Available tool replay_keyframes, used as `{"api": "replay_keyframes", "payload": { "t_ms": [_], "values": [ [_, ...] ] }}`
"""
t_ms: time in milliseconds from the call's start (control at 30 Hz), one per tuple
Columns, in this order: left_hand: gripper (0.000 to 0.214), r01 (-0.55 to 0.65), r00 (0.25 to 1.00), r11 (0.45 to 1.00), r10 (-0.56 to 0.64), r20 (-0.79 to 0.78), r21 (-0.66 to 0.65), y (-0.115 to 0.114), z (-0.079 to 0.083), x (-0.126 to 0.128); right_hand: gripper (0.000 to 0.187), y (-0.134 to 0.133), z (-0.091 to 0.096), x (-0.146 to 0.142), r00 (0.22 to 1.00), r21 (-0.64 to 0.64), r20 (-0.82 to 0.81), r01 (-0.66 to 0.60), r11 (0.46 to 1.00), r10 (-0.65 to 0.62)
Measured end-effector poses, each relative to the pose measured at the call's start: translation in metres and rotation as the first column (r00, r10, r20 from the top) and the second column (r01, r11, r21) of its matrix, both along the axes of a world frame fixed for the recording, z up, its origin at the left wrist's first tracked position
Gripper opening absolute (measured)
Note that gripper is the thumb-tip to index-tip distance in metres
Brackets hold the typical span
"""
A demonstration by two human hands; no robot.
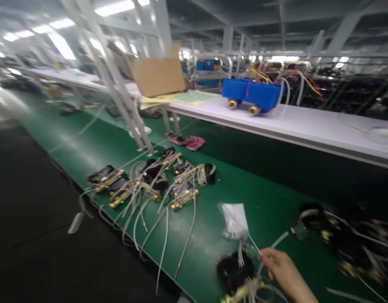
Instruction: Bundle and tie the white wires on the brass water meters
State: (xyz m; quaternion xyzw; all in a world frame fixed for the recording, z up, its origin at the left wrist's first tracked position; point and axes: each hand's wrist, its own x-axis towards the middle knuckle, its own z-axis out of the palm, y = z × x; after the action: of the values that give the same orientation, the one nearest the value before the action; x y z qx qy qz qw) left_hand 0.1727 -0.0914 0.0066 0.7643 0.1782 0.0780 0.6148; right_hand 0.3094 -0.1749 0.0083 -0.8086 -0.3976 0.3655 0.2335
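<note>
My right hand [280, 267] is closed in a pinch on a thin white strip [254, 245], whose far end points toward a clear plastic bag with white contents [235, 219]. Just below and left of the hand lies a black meter unit [235, 271] with a brass pipe body [243, 291], a small green circuit board and pale cables. Motion blur softens the details here. I cannot tell whether the strip still touches the bag. My left hand is out of view.
Several black and brass units with long grey cables [183, 191] cover the green bench [209, 256] at left; more blurred ones [348, 244] lie right. A dark red cloth [194, 143] lies behind. The white shelf [326, 126] holds blue bins [253, 92] and a cardboard box [159, 75].
</note>
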Motion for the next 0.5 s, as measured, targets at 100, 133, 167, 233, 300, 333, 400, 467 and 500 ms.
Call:
{"api": "replay_keyframes", "payload": {
  "t_ms": [100,133,167,233,300,333,400,467,500],
  "values": [
    [0.031,0.167,0.985,0.981,-0.171,-0.03,-0.097,-0.066,-0.015,0.019,0.035,-0.078,0.038,-0.003,0.963,0.034,-0.123,0.247,0.968,-0.241],
    [0.033,0.189,0.98,0.975,-0.195,-0.041,-0.115,-0.079,-0.018,0.022,0.034,-0.103,0.047,-0.007,0.945,0.016,-0.144,0.299,0.954,-0.294],
    [0.035,0.187,0.979,0.975,-0.195,-0.059,-0.123,-0.086,-0.021,0.026,0.033,-0.126,0.052,-0.013,0.93,-0.011,-0.166,0.332,0.943,-0.329],
    [0.036,0.155,0.984,0.978,-0.166,-0.068,-0.139,-0.09,-0.024,0.033,0.027,-0.165,0.054,-0.027,0.905,-0.077,-0.226,0.352,0.933,-0.36],
    [0.036,0.144,0.986,0.977,-0.156,-0.065,-0.159,-0.088,-0.026,0.038,0.021,-0.187,0.047,-0.042,0.881,-0.134,-0.274,0.361,0.923,-0.385],
    [0.036,0.141,0.986,0.975,-0.154,-0.066,-0.169,-0.087,-0.027,0.04,0.018,-0.192,0.04,-0.047,0.873,-0.15,-0.278,0.372,0.916,-0.4],
    [0.035,0.121,0.987,0.977,-0.137,-0.081,-0.174,-0.087,-0.029,0.041,0.015,-0.191,0.025,-0.055,0.874,-0.11,-0.231,0.413,0.904,-0.428],
    [0.034,0.111,0.986,0.979,-0.13,-0.105,-0.171,-0.089,-0.033,0.041,0.016,-0.18,0.011,-0.057,0.87,0.021,-0.162,0.474,0.88,-0.465],
    [0.035,0.112,0.985,0.98,-0.132,-0.116,-0.164,-0.089,-0.035,0.041,0.018,-0.172,0.005,-0.057,0.862,0.102,-0.149,0.5,0.86,-0.484]
  ]
}}
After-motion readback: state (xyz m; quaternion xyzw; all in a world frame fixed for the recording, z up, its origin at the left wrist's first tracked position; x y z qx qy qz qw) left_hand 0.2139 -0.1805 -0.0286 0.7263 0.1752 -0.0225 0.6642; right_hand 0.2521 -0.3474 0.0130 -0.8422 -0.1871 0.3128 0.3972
